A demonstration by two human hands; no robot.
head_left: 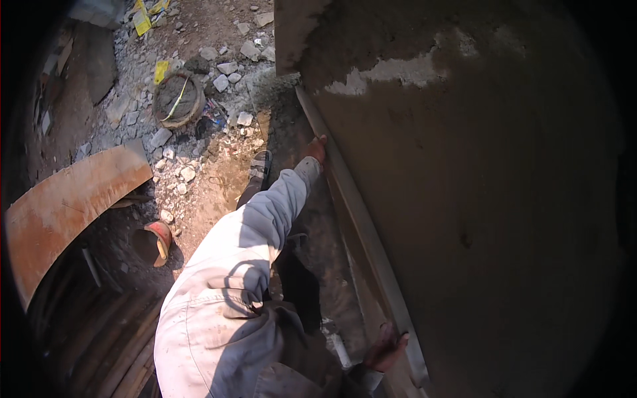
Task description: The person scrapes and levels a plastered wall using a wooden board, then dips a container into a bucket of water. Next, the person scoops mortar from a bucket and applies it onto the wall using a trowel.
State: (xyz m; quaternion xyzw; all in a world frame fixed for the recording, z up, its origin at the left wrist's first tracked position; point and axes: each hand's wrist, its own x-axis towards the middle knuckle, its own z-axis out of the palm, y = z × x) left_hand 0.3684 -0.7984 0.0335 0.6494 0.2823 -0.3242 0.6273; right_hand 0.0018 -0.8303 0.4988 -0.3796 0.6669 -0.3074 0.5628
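Person's left hand [317,150] clasps a long bar [363,209] along a brown wall [478,192], while the right hand [386,350], thumb and fingers spread, touches the bar's lower part.

1. Hard sunlight brightens the pale shirt [199,325], nearly washing out parts.
2. Dark shadows fall across it.
3. The brown surface [478,199] at right lies dim, detail murky.
4. Fisheye distortion bows outer edges; black rings the rim.
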